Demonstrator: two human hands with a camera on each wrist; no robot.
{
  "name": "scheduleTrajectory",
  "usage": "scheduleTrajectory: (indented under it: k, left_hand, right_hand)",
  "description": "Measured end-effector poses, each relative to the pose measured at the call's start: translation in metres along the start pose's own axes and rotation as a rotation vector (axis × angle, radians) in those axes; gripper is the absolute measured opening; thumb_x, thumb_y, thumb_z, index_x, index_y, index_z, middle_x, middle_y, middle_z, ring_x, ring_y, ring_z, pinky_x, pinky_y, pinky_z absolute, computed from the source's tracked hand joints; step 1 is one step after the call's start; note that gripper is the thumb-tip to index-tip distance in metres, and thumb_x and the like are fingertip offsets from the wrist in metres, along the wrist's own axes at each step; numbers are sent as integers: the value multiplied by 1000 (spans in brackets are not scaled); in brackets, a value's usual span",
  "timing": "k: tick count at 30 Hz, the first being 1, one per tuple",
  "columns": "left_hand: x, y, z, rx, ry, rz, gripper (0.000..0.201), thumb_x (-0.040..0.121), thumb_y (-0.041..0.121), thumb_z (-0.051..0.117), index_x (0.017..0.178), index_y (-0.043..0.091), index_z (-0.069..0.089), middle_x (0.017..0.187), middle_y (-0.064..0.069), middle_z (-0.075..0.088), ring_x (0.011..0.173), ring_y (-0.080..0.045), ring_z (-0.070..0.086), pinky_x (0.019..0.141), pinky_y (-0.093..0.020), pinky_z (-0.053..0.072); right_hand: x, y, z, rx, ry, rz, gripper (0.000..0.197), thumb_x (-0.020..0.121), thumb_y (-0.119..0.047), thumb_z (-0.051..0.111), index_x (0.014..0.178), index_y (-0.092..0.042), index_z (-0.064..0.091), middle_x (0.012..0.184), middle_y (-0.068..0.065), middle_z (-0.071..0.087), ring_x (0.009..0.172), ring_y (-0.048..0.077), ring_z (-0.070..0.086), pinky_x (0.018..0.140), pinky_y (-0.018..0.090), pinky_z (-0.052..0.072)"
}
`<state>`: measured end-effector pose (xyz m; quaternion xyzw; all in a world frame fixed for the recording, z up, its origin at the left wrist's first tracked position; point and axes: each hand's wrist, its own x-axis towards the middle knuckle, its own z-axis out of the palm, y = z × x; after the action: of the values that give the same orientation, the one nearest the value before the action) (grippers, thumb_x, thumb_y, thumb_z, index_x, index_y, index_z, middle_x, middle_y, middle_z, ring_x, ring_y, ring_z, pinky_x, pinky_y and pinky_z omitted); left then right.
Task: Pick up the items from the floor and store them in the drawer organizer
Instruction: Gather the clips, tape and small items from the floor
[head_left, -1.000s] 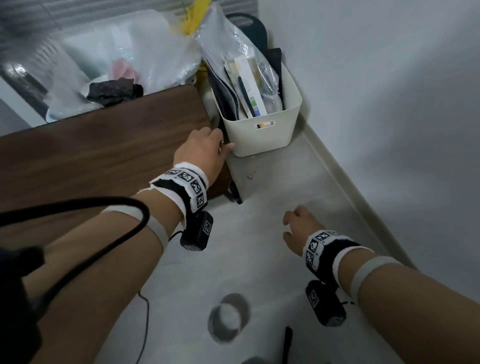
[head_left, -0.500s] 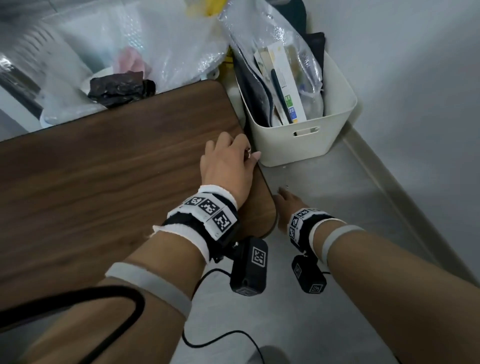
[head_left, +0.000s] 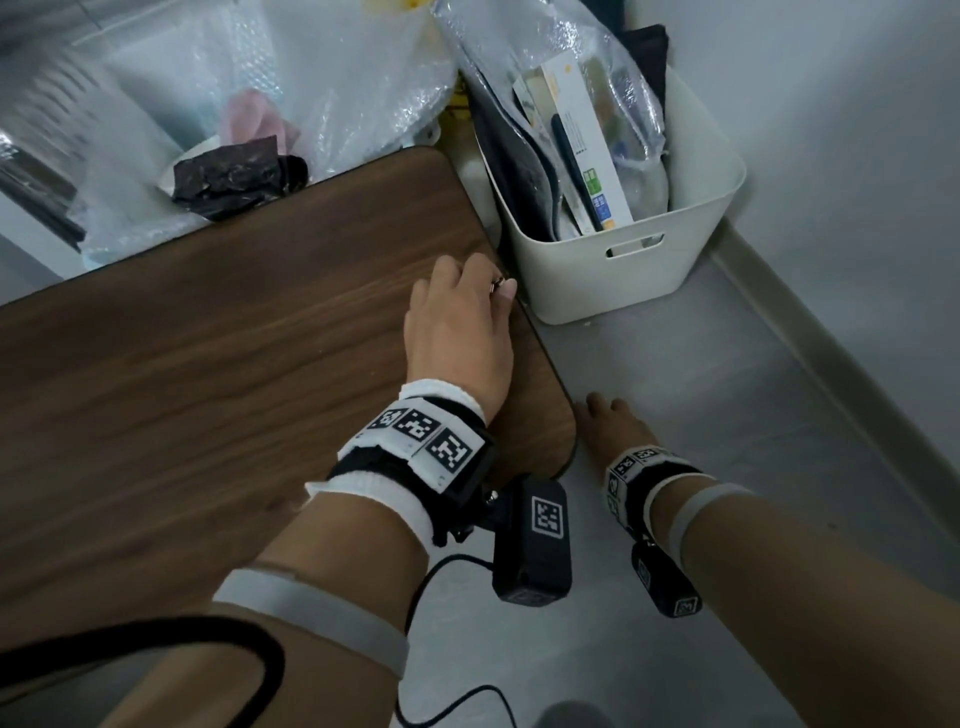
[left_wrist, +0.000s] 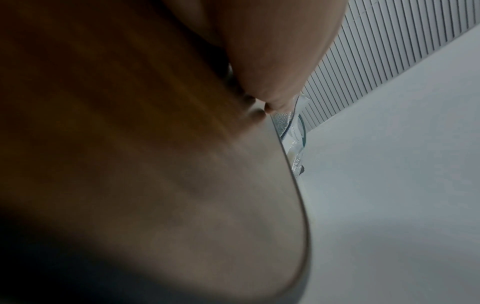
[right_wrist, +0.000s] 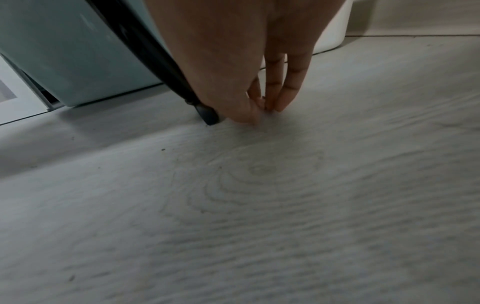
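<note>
My left hand (head_left: 457, 322) rests on the brown wooden table top (head_left: 208, 364) near its right edge, fingertips down on the wood; the left wrist view shows the hand (left_wrist: 265, 61) touching the table (left_wrist: 130, 123) and holding nothing. My right hand (head_left: 610, 421) reaches down to the pale floor (head_left: 701, 415) beside the table's rounded corner. In the right wrist view its thumb and fingers (right_wrist: 275, 88) meet at the floor (right_wrist: 259, 185) next to the black table leg (right_wrist: 166, 67). Whatever lies between the fingertips is hidden. No drawer organizer is in view.
A white bin (head_left: 623, 270) stuffed with bagged packets stands against the wall behind the table corner. Clear plastic bags (head_left: 337, 78) and a black bag (head_left: 234, 176) lie beyond the table. A teal box (right_wrist: 78, 51) stands under the table. A skirting board (head_left: 831, 353) borders the floor strip.
My view has tipped forward and closer. The right hand moved from mid-floor toward the table leg and went down to the floor. The left hand stayed on the table edge.
</note>
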<state>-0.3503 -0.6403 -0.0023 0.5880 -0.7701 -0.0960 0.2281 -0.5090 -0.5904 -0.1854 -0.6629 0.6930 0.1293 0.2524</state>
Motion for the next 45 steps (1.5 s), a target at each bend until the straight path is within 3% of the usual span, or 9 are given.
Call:
scheduleTrajectory:
  k: [10,14,18,23,27,32,37,41,45]
  left_hand:
    - [-4,11,-2,91,-16,-26,27,103,32,40,111,11,56,115,-12,53,102,-35,49,84,-44,40]
    - [-21,41,-3,52,-81,-99,26,103,29,39,113,12,56,120,-12,53,108,-36,48,87,-43,38]
    - [-73,91,14,-97,-95,133,21,99,23,43,98,9,59,102,-13,56,93,-35,52,79,-44,43]
    - [-157,161,42,-362,-318,136,17,101,21,45,94,14,58,86,1,57,81,-21,56,73,-33,45]
    - [-226,212,64,-648,-561,-221,24,102,20,39,89,15,59,72,-4,59,61,-19,57,55,-27,39]
    - [-293,255,65,-882,-809,-355,22,105,18,36,87,16,50,78,-9,59,61,-20,61,46,-25,31]
    - [-382,286,61,-1002,-981,-506,18,105,21,42,89,16,48,71,-7,55,53,-18,57,46,-26,26]
    - [-448,293,64,-1016,-1109,-604,24,105,15,37,84,15,49,68,-6,45,51,-16,44,41,-22,24]
    - [-492,291,86,-911,-1210,-620,29,104,22,40,77,15,49,63,-3,37,44,-12,34,42,-21,19]
  right_hand:
    - [-77,31,15,17,28,-74,31,89,-17,55,119,-10,52,117,14,53,105,33,59,77,34,46]
    - [-123,45,14,430,210,-72,15,85,-18,64,100,-18,67,103,6,64,91,29,65,81,31,52]
    - [-174,65,2,1127,380,41,11,83,-10,73,80,-20,70,84,8,73,81,26,72,78,41,61]
    - [-260,97,-18,1502,523,24,3,87,2,67,91,3,67,91,25,67,81,28,73,76,30,61]
    - [-339,131,-19,1381,538,-16,15,87,1,68,101,5,64,91,16,68,70,4,69,68,13,54]
    - [-415,158,11,1245,500,42,18,85,-3,70,102,-1,64,98,17,69,89,27,70,81,29,59]
    - [-490,167,69,1145,484,137,17,80,-8,75,95,-6,66,83,-1,69,73,3,64,68,14,51]
    - [-546,184,106,1061,436,220,26,77,-31,79,92,-14,67,82,-3,70,76,12,67,70,24,54]
    - [-602,228,152,968,424,470,15,90,-30,64,93,-15,65,85,4,72,78,23,69,71,33,55]
